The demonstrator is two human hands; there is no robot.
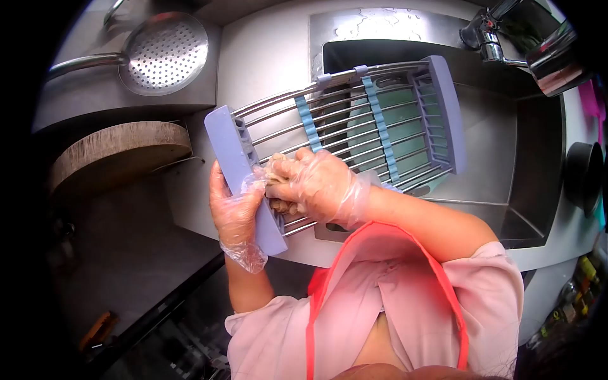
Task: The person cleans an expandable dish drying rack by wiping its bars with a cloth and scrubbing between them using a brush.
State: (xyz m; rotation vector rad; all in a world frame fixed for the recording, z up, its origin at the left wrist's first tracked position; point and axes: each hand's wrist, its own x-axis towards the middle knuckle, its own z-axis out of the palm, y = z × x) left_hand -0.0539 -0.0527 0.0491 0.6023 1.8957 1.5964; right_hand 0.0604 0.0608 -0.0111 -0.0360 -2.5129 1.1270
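A dish drying rack [448, 114] with lavender plastic ends, steel rods and blue wavy strips lies tilted over the sink and the counter. My left hand [235, 212], in a clear plastic glove, is closed around its left end piece, thumb on the inner side. My right hand [326, 187], gloved too, holds a crumpled beige cloth [278, 180] against the rods beside that end. The fingers of my right hand are bent over the cloth, which partly hides the rods.
Below the rack is a steel sink [481, 139] with a pale green basin [396, 117]. A chrome faucet [489, 44] stands at the back right. At left are a perforated skimmer [166, 54] and a round wooden board [120, 152]. A black pan [581, 177] sits at the right edge.
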